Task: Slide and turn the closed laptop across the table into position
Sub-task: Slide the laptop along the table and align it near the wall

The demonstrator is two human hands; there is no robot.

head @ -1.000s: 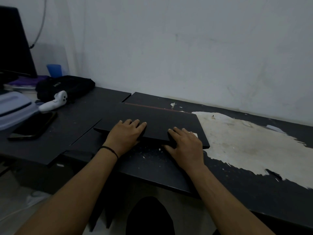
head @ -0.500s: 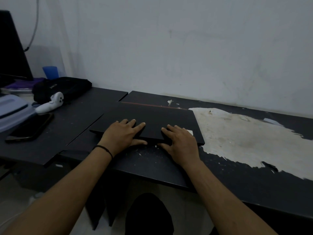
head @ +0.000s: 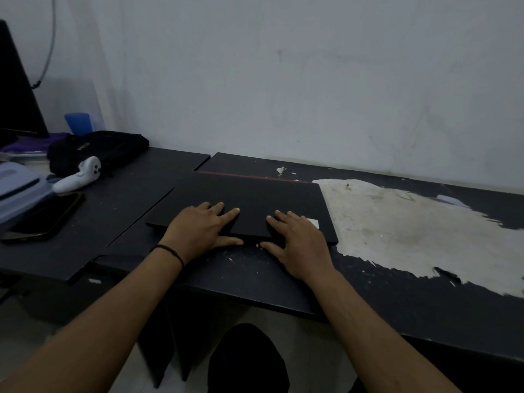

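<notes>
The closed laptop [head: 243,205] looks stiff, flat, likely slick. Left hand [head: 200,229] and right hand [head: 297,242] lie flat-fingered on its lid near the desk's [head: 255,279] front edge, thumbs against its near edge.

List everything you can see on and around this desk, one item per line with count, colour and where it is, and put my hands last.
laptop: 1, black, closed, flat on the table in front of the person
table: 1, black with a big worn pale patch on the right, along the wall
controller: 1, white, left of the laptop
phone: 1, dark, face up near the left edge
bag: 1, black, back left by the wall
cup: 1, blue, behind the bag
box: 1, pale grey-blue, far left
monitor: 1, black, far left, partly cut off
wristband: 1, black, on the left wrist
left hand: flat on the laptop's near edge
right hand: flat on the laptop's near right corner
</notes>
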